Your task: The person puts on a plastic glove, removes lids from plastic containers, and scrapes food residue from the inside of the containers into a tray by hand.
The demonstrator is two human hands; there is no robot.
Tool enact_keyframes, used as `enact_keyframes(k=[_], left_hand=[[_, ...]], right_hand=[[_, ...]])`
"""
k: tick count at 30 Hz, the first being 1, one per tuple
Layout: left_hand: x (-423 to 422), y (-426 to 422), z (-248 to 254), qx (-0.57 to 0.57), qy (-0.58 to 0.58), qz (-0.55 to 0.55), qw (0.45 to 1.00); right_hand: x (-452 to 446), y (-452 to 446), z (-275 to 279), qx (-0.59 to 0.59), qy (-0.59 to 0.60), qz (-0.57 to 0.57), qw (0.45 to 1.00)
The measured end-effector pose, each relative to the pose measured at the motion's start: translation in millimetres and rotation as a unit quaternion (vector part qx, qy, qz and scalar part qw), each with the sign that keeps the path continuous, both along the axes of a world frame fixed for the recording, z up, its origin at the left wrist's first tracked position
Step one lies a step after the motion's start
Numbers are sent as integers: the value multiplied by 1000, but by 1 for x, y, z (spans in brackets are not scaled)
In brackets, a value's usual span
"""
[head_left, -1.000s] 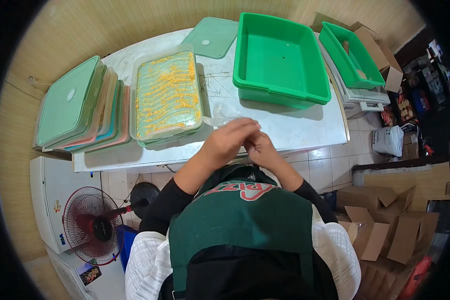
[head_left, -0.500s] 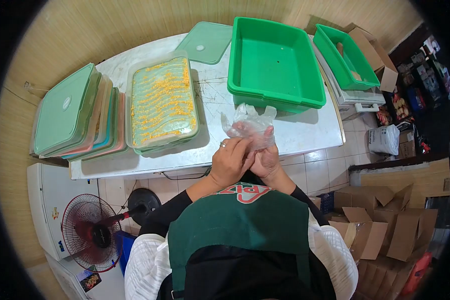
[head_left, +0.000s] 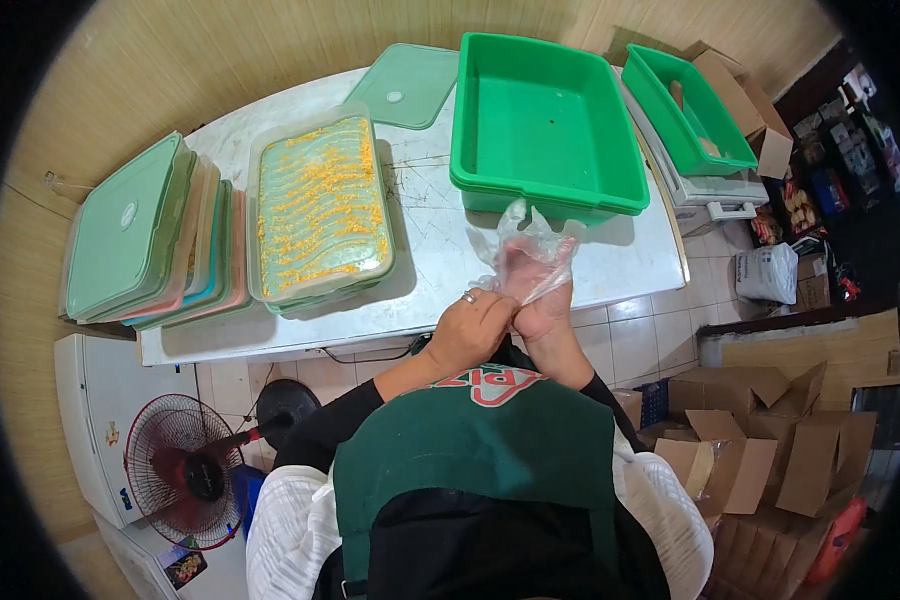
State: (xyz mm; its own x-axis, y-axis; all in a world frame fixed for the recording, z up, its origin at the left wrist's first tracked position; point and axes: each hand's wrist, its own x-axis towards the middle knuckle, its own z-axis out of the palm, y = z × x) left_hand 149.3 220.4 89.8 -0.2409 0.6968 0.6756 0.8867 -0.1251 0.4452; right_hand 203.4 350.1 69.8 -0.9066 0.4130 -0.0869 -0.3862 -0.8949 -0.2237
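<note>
Head view: I see clear plastic glove point(head_left: 537, 240) partway over right hand point(head_left: 543, 298), above front of table point(head_left: 420, 240); right fingers extended, apart. Left hand point(head_left: 473, 326) pinches glove near cuff. My judgement: spread right fingers, draw cuff evenly toward wrist, gently, thin film could tear. I count: one glove, one loose lid point(head_left: 410, 84), one crumb-topped box point(head_left: 320, 210), two green tub openings, large tub point(head_left: 545, 130), narrow tub point(head_left: 692, 110).

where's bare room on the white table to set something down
The widest bare patch of table lies between the crumb-topped container and the large green tub, in front of the loose lid. Another lies right of the right hand, before the tub. Crowded left end: the container stack stands close by the crumb-topped container.
</note>
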Motion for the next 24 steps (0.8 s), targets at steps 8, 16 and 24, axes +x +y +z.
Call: enact_keyframes(k=[8, 16, 24], left_hand=[[-14, -5, -9, 62, -437, 58, 896], [-27, -14, -10, 50, -581, 5, 812], [-21, -24, 0, 38, -141, 85, 986]], right_hand=[[17, -7, 54, -37, 92, 54, 994], [28, -3, 45, 9, 95, 68, 993], [37, 10, 14, -48, 126, 10, 991]])
